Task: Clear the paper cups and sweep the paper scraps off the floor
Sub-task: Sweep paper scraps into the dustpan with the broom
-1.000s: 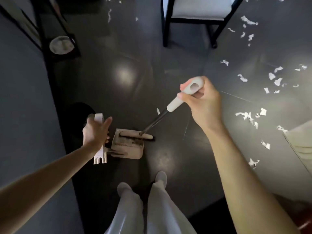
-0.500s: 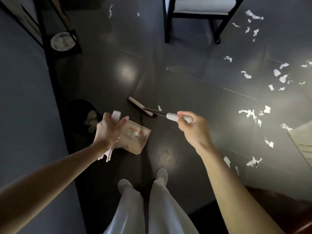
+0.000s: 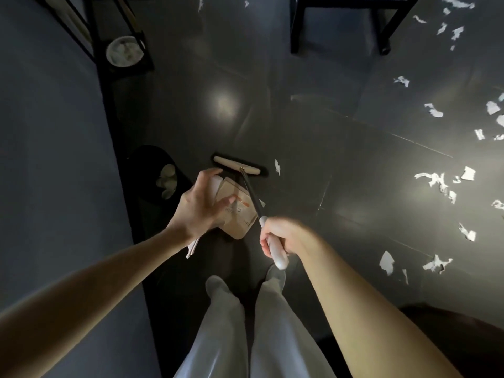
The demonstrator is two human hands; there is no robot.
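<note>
Right hand [image 3: 275,240] gripping the broom [image 3: 235,165], left hand [image 3: 200,210] at the dustpan [image 3: 237,218] with hold unclear, we should be keeping strokes low toward the right-side paper scraps [image 3: 433,179].

Right hand [image 3: 283,236] around white broom handle [image 3: 278,258]

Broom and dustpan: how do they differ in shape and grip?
The broom has a thin dark shaft; the dustpan is a broad beige pan. The right hand grips the broom's white handle; the left hand spreads its fingers over the dustpan's handle. Both sit before the person's feet.
</note>
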